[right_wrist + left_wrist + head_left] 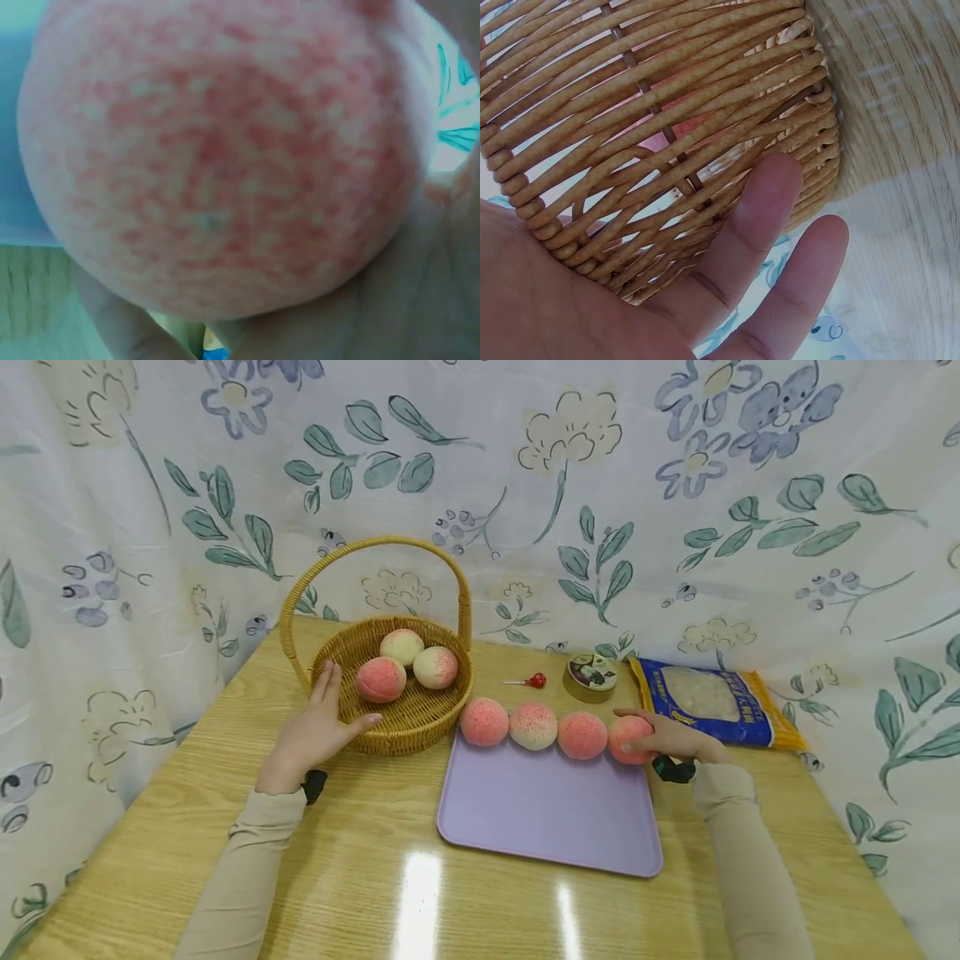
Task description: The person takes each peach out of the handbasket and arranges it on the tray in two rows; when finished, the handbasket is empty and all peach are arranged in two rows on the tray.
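Observation:
My left hand [318, 727] rests against the near left side of a wicker basket [397, 742], its fingers straight along the weave and the thumb spread over the front. In the left wrist view two fingers [754, 225] lie outside the basket wall [652, 97]. Three peaches [381, 680], pink to cream, sit inside the basket. At the far right corner of a lilac tray [547, 814], my right hand [671, 735] grips a pink peach [627, 745]. That speckled peach [225, 165] fills the right wrist view. More peaches [533, 726] stand beside it in a row along the tray's far edge.
Behind the row lie a red lollipop [536, 680] and a round tin [591, 677]. A blue and yellow food bag [716, 703] lies beyond my right hand. The basket's tall handle [386, 540] arches over it. A floral curtain [480, 468] hangs behind the wooden table [360, 868].

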A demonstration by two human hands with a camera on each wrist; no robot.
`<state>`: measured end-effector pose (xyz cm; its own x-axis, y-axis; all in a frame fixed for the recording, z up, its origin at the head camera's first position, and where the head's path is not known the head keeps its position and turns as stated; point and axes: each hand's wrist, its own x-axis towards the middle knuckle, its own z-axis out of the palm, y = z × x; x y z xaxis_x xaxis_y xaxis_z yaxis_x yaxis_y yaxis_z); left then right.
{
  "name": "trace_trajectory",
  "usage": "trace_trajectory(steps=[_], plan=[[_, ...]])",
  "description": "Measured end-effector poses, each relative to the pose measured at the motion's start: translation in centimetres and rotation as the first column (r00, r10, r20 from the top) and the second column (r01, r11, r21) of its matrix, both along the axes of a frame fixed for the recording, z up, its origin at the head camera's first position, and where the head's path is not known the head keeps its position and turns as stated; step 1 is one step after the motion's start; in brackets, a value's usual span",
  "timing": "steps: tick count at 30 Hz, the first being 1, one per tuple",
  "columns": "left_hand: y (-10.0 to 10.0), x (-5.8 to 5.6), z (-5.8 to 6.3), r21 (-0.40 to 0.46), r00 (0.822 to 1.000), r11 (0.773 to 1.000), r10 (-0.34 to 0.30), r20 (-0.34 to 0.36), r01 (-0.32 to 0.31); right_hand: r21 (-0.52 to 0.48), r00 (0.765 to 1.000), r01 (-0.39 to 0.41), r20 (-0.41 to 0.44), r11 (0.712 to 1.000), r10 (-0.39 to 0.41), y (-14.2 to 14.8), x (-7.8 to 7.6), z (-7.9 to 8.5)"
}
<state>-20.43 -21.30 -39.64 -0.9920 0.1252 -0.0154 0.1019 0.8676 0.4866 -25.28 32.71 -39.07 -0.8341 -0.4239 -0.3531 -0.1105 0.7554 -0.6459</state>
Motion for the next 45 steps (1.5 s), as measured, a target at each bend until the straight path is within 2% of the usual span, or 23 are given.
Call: trace_trajectory(steps=[5,7,10,14,18,23,26,29,34,38,45], plan=[[-0.4,0.5,-0.1,0.004,1.0,1.0,0.02,0.001,-0.02,-0.089,1.0,-0.008,0.01,0.996,0.009,-0.4,0.0,0.2],[-0.6,0.6,-0.2,0.005,1.0,1.0,0.026,-0.002,-0.026,-0.146,0.999,0.024,0.04,0.989,-0.018,-0.7,-0.2,0.8],[-1.0,0.7,-0.3,0.007,0.999,0.999,0.035,-0.004,-0.035,-0.238,0.997,0.069,0.059,0.969,-0.057,-1.7,-0.9,2.1],[-1.4,0.9,-0.5,0.008,0.999,0.999,0.047,-0.008,-0.047,-0.335,0.998,0.062,-0.001,0.94,-0.066,-3.8,-1.9,4.4],[-1.8,1.1,-0.5,0.01,0.999,0.999,0.05,-0.009,-0.05,-0.45,0.999,-0.004,-0.03,0.893,-0.011,-7.2,-3.2,6.3],[-1.9,1.1,-0.5,0.01,0.998,0.998,0.061,-0.02,-0.061,-0.558,0.987,-0.145,-0.025,0.817,0.157,-13.0,-4.8,7.9],[-1.7,0.9,-0.6,0.009,0.998,0.998,0.064,-0.027,-0.064,-0.6,0.967,-0.207,-0.005,0.773,0.255,-16.5,-5.6,7.9],[-1.5,0.8,-0.6,0.014,0.998,0.998,0.063,-0.027,-0.063,-0.636,0.948,-0.217,0.043,0.741,0.314,-19.7,-6.2,7.3],[-1.4,0.7,-0.7,0.017,0.997,0.997,0.069,-0.025,-0.069,-0.674,0.92,-0.198,0.124,0.712,0.372,-24.1,-6.7,6.0],[-1.1,0.5,-0.6,0.009,0.998,0.998,0.059,-0.035,-0.059,-0.675,0.91,-0.169,0.174,0.718,0.377,-26.8,-6.8,5.0],[-0.4,0.2,-0.7,-0.002,0.999,0.999,0.038,-0.026,-0.038,-0.625,0.909,-0.179,0.19,0.76,0.37,-30.5,-6.9,3.1]])
